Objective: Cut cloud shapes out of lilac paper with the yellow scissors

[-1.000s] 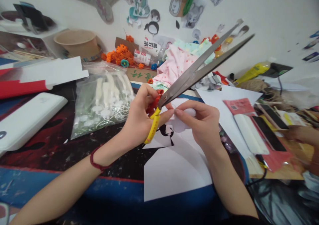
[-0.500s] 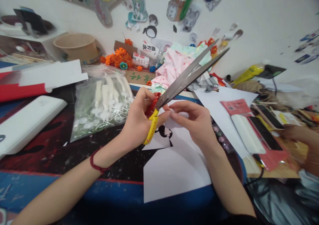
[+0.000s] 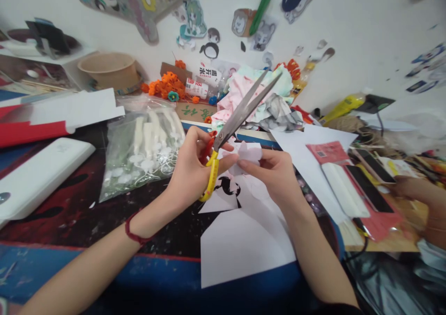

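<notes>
Scissors (image 3: 240, 115) with red and yellow handles rest in my left hand (image 3: 191, 168), their blades slightly apart and pointing up and to the right. The thumb of that hand also touches a small white paper piece (image 3: 250, 152). My right hand (image 3: 273, 171) pinches this piece between thumb and fingers, close to the left fingertips. Below both hands lies a sheet with a black printed figure (image 3: 228, 185), and nearer to me a larger white sheet (image 3: 244, 245).
A clear bag of white and green items (image 3: 146, 147) and a white power bank (image 3: 45, 175) lie left. Crumpled cloth (image 3: 244, 89) is at the back. At right are phones (image 3: 369, 187) and another person's hand (image 3: 418, 189).
The scissors have turned to point more steeply upward, their tips moving left. The small white piece between my hands has come up and shows more of its surface.
</notes>
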Motion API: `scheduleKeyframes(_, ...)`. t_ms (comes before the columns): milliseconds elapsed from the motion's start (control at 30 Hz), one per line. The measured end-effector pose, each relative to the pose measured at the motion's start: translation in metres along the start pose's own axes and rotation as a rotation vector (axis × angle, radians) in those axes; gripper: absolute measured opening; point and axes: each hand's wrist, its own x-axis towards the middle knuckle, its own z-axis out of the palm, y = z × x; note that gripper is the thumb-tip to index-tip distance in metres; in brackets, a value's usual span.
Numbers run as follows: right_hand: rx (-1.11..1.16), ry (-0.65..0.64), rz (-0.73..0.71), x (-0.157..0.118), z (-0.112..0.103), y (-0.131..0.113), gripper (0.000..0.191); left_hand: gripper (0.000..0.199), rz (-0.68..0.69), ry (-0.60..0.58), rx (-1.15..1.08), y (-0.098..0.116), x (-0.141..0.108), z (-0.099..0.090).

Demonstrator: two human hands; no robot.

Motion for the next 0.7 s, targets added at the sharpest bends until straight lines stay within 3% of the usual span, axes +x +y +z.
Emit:
scheduleKeyframes(300, 0.127, 0.028, -0.062, 0.003, 0.007, 0.001, 0.015, 0.050, -0.021, 0.005, 0.017, -0.003, -0.003, 0.006)
scheduleKeyframes(700, 0.302, 0.182, -0.115, -0.003, 0.018, 0.004, 0.014, 0.054, -0.072, -0.029, -0.062, -0.008, -0.008, 0.014)
